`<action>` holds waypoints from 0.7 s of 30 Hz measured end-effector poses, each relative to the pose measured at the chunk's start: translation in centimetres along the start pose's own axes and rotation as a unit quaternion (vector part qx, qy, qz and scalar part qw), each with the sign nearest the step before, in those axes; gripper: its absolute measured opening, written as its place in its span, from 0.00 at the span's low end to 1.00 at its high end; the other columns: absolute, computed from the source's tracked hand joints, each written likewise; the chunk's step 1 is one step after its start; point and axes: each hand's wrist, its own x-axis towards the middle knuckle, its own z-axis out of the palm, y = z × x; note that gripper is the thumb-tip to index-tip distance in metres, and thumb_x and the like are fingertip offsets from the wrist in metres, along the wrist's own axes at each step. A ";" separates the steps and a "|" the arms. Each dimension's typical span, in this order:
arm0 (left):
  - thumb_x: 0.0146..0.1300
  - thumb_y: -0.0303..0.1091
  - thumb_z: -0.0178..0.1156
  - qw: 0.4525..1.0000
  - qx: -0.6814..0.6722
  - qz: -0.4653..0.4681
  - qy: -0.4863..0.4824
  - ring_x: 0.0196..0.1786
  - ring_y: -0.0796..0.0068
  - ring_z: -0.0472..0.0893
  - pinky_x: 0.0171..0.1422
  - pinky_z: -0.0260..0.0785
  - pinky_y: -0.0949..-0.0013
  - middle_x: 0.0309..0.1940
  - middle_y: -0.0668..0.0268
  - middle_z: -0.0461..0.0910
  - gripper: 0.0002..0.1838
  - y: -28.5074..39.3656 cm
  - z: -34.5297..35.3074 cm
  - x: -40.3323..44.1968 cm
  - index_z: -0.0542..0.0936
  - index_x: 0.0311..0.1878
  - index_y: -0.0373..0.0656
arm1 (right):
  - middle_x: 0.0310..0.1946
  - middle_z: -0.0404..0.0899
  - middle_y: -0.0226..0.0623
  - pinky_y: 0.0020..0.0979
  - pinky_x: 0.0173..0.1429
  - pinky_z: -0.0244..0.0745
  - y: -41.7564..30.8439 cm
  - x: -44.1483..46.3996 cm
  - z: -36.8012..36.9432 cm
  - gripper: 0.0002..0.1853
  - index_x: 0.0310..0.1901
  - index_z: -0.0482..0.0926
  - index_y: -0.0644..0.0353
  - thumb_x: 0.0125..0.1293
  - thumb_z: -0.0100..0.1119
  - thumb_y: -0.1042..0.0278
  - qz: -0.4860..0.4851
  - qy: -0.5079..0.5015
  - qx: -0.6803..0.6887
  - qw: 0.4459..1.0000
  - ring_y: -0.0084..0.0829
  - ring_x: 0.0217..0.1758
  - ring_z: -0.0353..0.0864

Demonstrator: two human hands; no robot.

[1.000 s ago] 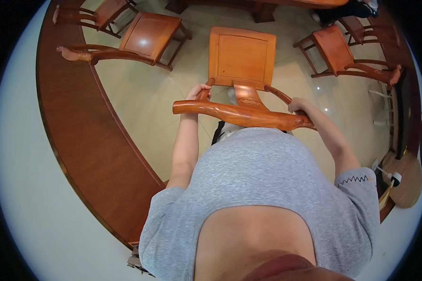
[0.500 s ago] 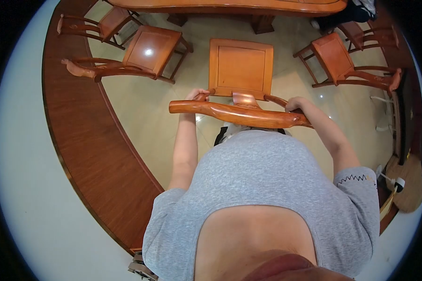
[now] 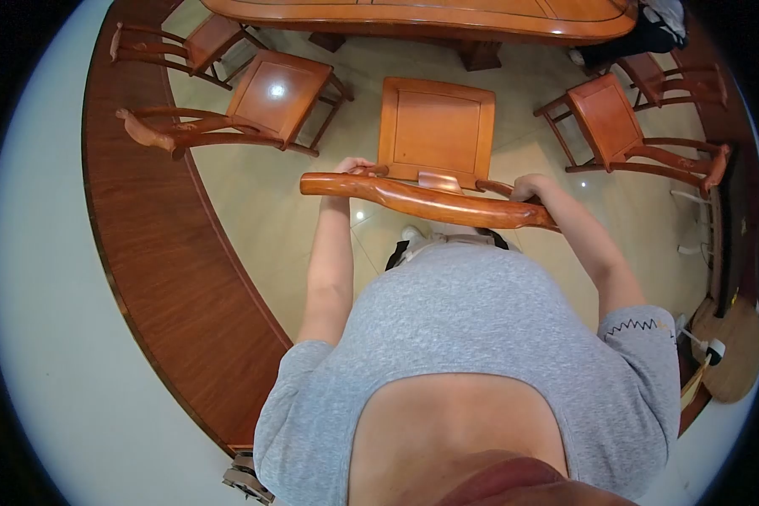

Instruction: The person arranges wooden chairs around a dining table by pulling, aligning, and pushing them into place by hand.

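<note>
A wooden chair point(image 3: 437, 126) stands right in front of me, its seat pointing away and its curved top rail point(image 3: 422, 201) crossing near my waist. My left hand point(image 3: 354, 166) grips the chair's left side below the rail, with some fingers hidden behind the wood. On the other side, my right hand point(image 3: 531, 185) is wrapped round the right part of the chair's back frame. The rail tilts, its left end appearing higher in view than its right. The chair's legs are hidden under the seat.
A large wooden table point(image 3: 430, 21) spans the far side. Wooden chairs stand on the left point(image 3: 280, 97) and right point(image 3: 603, 114). A person in dark trousers point(image 3: 637, 42) is at the far right. A long brown wooden surface point(image 3: 156, 278) curves along my left.
The top rail has shifted slightly up relative to my body, and the seat and surrounding furniture sit a little lower in view. Both hands keep their hold on the chair.
</note>
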 end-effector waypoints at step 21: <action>0.60 0.33 0.48 1.000 0.020 -0.014 0.008 0.20 0.70 0.77 0.28 0.74 0.66 0.19 0.62 0.76 0.08 -0.4 -1.5 1.6 0.72 0.31 0.39 | 0.35 0.82 0.42 0.35 0.37 0.76 0.2 0.7 0.4 0.24 0.40 0.81 0.63 0.44 0.65 0.53 -0.006 0.001 -0.027 1.000 0.35 0.34 0.81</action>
